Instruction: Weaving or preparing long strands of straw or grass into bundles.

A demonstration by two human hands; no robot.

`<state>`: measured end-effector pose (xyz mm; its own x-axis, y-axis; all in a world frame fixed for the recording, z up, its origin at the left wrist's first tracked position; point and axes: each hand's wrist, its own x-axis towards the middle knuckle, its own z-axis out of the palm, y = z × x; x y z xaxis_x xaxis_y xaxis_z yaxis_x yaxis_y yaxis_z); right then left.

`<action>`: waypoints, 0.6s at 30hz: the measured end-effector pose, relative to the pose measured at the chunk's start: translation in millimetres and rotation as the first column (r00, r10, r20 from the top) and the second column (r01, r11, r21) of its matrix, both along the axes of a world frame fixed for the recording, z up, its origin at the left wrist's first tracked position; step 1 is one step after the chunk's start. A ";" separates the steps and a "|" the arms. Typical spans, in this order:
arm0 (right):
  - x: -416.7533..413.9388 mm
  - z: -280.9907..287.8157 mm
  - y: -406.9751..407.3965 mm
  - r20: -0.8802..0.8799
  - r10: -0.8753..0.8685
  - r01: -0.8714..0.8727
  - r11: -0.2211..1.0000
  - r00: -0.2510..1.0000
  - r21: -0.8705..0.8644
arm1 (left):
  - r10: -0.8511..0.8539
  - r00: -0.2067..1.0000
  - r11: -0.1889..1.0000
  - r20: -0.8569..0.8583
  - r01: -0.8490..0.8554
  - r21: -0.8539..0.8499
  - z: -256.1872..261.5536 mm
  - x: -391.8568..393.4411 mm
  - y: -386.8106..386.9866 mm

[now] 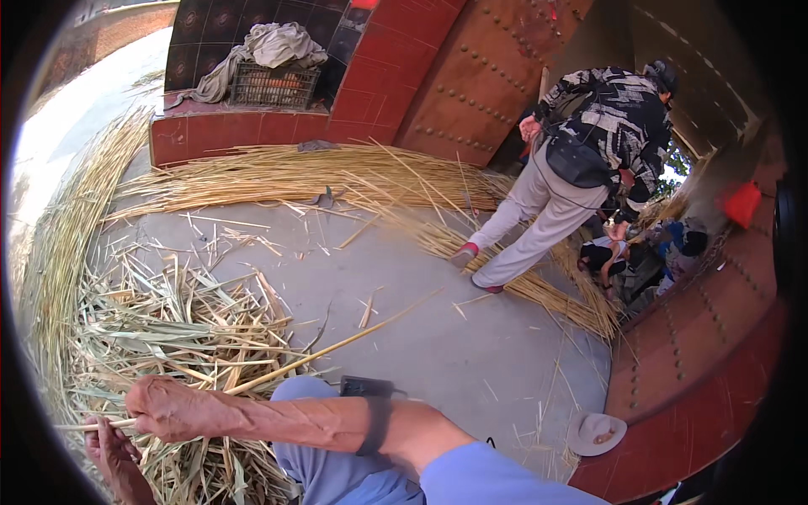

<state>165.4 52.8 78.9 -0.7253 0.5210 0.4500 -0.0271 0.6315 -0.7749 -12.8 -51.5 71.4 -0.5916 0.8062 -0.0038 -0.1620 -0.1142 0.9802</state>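
Note:
My right hand is closed in a fist around a pale reed stalk at the lower left of the head view. Beside it, my left hand pinches the same stalk between thumb and fingers. A longer yellow stalk slants away behind my right forearm; whether it is one piece with the held stalk is hidden. Beneath both hands spreads a heap of stripped dry leaves. A dark band with a small box is strapped round my right forearm.
Long stalks lie in layers at the left and along the red ledge. More stalks lie by a standing person. Other people are low in the doorway. A crate and hat sit nearby.

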 end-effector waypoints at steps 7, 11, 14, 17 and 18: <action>74.9 39.3 17.1 0.481 -0.090 0.162 0.981 0.872 -0.109 | -0.023 0.939 0.997 0.344 -0.004 0.078 11.7 27.8 23.6; 55.2 41.6 9.7 0.466 -0.011 0.107 0.978 0.885 -0.181 | 0.012 0.958 0.999 0.286 -0.021 0.027 7.9 19.9 9.0; 47.5 43.8 10.6 0.533 0.036 0.047 0.989 0.846 -0.141 | 0.110 0.955 0.984 0.275 -0.144 0.107 13.1 4.1 -0.1; 54.9 46.7 13.7 0.454 -0.014 0.116 0.973 0.891 -0.199 | 0.202 0.938 0.962 0.282 -0.244 0.122 21.5 -7.8 2.3; 57.3 56.4 13.1 0.499 -0.011 0.159 0.954 0.866 -0.255 | 0.200 0.937 0.962 0.285 -0.243 0.124 22.3 -8.2 3.5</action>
